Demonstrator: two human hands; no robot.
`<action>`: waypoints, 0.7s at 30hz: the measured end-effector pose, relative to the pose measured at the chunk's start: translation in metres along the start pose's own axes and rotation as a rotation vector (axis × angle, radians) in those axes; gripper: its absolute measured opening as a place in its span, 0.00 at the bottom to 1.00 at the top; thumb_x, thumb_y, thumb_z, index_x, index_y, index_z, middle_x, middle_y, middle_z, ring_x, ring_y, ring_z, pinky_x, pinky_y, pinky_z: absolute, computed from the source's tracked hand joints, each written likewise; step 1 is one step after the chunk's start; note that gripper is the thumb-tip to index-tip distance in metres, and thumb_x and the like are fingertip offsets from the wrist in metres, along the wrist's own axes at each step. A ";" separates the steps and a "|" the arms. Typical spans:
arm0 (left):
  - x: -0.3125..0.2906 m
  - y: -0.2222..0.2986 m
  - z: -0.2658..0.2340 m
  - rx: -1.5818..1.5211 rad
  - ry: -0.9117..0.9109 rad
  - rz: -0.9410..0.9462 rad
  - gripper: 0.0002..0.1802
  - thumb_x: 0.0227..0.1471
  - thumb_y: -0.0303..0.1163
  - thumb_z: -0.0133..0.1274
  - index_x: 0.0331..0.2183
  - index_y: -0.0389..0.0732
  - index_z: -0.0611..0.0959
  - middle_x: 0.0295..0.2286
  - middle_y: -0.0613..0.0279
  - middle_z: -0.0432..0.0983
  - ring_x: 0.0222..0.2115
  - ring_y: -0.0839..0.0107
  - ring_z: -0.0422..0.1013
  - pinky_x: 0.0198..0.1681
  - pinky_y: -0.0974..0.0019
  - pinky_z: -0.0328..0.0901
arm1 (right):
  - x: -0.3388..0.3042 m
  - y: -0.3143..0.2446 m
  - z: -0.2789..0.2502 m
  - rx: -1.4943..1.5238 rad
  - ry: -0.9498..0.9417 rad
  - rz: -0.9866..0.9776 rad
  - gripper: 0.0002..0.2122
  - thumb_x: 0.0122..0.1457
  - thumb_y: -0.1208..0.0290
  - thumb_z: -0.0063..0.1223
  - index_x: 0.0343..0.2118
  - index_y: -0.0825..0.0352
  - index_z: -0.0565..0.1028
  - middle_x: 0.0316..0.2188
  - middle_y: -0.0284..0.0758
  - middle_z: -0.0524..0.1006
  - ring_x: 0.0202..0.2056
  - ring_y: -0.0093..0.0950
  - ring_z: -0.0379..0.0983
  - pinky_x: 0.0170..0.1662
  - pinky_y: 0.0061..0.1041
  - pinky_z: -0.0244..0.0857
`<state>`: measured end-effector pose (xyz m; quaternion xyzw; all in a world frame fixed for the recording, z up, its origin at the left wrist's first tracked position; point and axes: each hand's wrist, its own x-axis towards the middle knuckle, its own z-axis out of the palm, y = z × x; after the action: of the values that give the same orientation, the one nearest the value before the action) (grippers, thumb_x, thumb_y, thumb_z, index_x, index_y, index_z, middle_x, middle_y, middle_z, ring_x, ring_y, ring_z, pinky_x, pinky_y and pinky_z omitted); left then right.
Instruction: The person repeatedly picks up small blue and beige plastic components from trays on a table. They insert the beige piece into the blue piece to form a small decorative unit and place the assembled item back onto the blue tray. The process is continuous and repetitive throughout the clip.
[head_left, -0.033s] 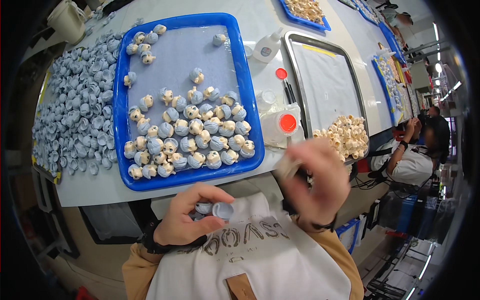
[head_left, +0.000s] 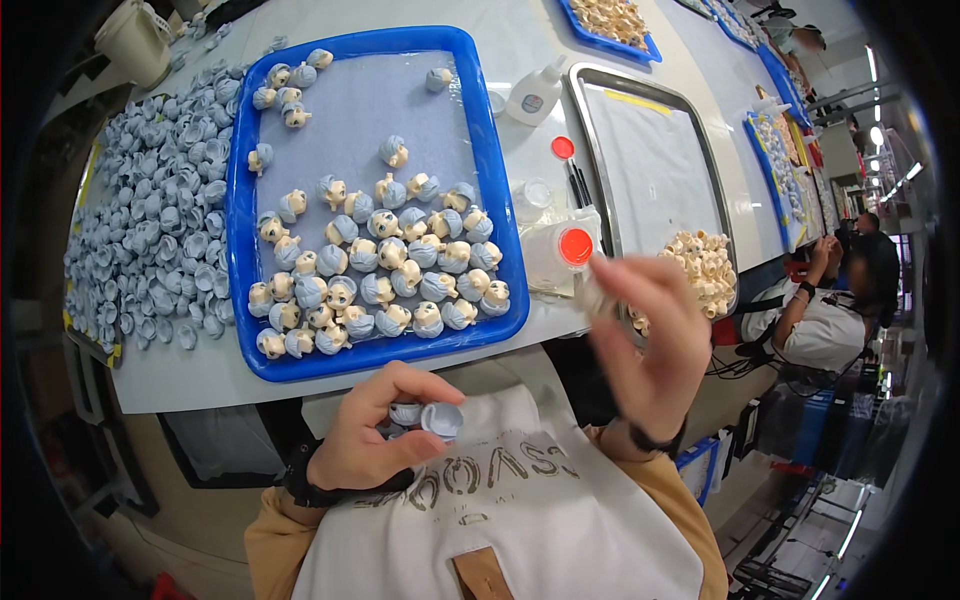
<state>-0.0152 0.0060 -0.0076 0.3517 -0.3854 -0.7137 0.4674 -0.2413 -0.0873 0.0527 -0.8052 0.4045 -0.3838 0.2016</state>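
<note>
My left hand (head_left: 378,425), low in front of my apron, is closed around pale blue doll-hair pieces. One cup-shaped hair piece (head_left: 442,421) sits at the fingertips with its hollow side showing; another lies deeper in the palm. My right hand (head_left: 655,345) hovers over the table's near edge, thumb and fingers pinched on a small pale thing (head_left: 595,295) too smeared by motion to name. Beyond it a metal tray (head_left: 655,165) holds a heap of beige hollow doll-head parts (head_left: 705,270). A blue tray (head_left: 375,370) carries rows of small doll heads (head_left: 385,255) with blue hair.
Many loose blue hair pieces (head_left: 165,210) pile up at the left. Between the trays stand a white squeeze bottle (head_left: 535,95), a clear jar with a red top (head_left: 560,250) and thin dark brushes (head_left: 580,185). Another person (head_left: 825,320) sits at the far right.
My right hand has moved away from me and slightly right, with the pale thing still pinched. The left hand has barely shifted.
</note>
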 end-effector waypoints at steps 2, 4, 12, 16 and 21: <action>0.001 -0.003 -0.001 0.002 -0.026 0.035 0.21 0.48 0.38 0.59 0.40 0.34 0.75 0.34 0.64 0.71 0.31 0.81 0.66 0.34 0.78 0.61 | 0.008 0.016 -0.006 -0.204 0.025 0.064 0.14 0.44 0.83 0.56 0.38 0.68 0.75 0.31 0.39 0.73 0.31 0.33 0.71 0.35 0.25 0.64; 0.002 -0.005 -0.003 0.029 -0.051 0.070 0.23 0.48 0.39 0.59 0.41 0.34 0.74 0.34 0.65 0.71 0.31 0.82 0.65 0.34 0.78 0.60 | 0.009 0.026 -0.006 -0.231 0.008 0.056 0.13 0.45 0.83 0.56 0.36 0.69 0.75 0.31 0.38 0.73 0.31 0.33 0.71 0.35 0.26 0.64; 0.001 0.003 0.001 0.039 0.018 0.020 0.22 0.47 0.36 0.59 0.41 0.35 0.73 0.31 0.67 0.70 0.29 0.85 0.64 0.30 0.80 0.59 | 0.019 0.033 -0.003 -0.327 -0.119 -0.041 0.10 0.45 0.80 0.57 0.33 0.68 0.75 0.30 0.36 0.74 0.32 0.33 0.69 0.35 0.29 0.63; 0.000 -0.001 -0.002 0.021 0.040 0.020 0.22 0.46 0.35 0.61 0.40 0.35 0.73 0.31 0.68 0.70 0.27 0.87 0.63 0.29 0.81 0.59 | 0.019 0.036 -0.002 -0.339 -0.130 -0.042 0.10 0.44 0.80 0.57 0.32 0.67 0.74 0.29 0.35 0.74 0.32 0.33 0.68 0.36 0.30 0.62; 0.003 -0.002 -0.001 0.011 0.109 0.047 0.22 0.44 0.33 0.62 0.40 0.35 0.73 0.31 0.68 0.70 0.27 0.87 0.63 0.29 0.82 0.59 | 0.016 0.035 -0.003 -0.349 -0.108 -0.027 0.09 0.44 0.80 0.57 0.31 0.68 0.74 0.27 0.35 0.73 0.31 0.33 0.68 0.35 0.30 0.61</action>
<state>-0.0162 0.0036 -0.0097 0.3836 -0.3716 -0.6802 0.5021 -0.2549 -0.1213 0.0399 -0.8528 0.4428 -0.2666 0.0752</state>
